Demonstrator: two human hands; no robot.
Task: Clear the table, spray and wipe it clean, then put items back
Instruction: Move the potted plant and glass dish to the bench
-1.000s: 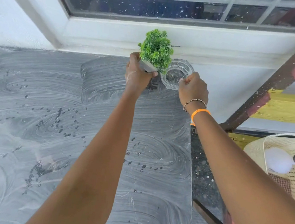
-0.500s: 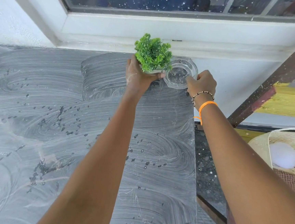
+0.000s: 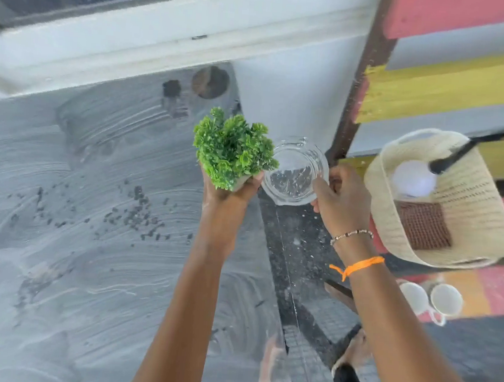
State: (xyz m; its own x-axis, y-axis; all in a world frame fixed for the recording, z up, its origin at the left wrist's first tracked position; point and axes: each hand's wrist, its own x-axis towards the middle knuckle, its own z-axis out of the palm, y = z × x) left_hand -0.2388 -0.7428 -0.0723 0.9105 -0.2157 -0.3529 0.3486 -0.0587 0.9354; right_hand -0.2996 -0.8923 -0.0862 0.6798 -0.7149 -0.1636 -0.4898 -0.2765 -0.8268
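Observation:
My left hand [image 3: 229,190] grips the small pot of a green artificial plant [image 3: 233,146], lifted above the right edge of the grey table [image 3: 85,267]. My right hand [image 3: 343,198] pinches the rim of a clear glass bowl [image 3: 295,173], held in the air just past the table's right edge. The tabletop is covered in whitish swirl smears and dark specks. Two dark dry marks [image 3: 210,82] show at the far right corner of the table, where the two items stood.
A cream woven basket [image 3: 466,240] at the right holds a white ball, a brown cloth and a black handle. Two white cups [image 3: 432,298] sit below it on a striped surface. A painted wooden rack [image 3: 436,85] and the window sill border the table.
Both hands lifted the plant and the glass bowl off the table's far corner and carried them back and right. The view swung right, bringing the basket and cups into sight.

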